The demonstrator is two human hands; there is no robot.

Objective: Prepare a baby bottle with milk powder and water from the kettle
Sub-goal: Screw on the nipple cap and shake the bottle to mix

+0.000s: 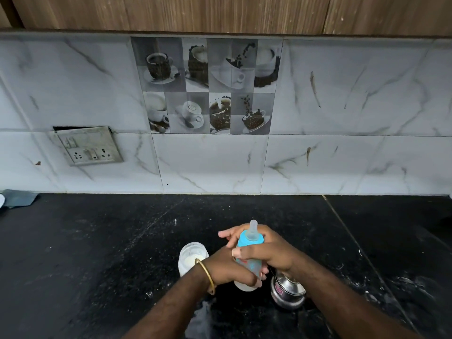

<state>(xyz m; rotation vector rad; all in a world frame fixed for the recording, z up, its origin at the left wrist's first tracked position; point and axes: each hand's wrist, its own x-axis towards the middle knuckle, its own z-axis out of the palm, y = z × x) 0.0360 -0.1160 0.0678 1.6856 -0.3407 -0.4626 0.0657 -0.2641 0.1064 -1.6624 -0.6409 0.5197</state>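
Both hands, left hand [228, 267] low and right hand [266, 253] high, clamp the clear, blue-collared baby bottle [249, 259] above the black stone desk [110, 241], apparently to mix its milky contents.

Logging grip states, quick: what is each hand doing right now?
Left hand: closed around the lower body of the baby bottle.
Right hand: closed around the same bottle, just below its blue collar.
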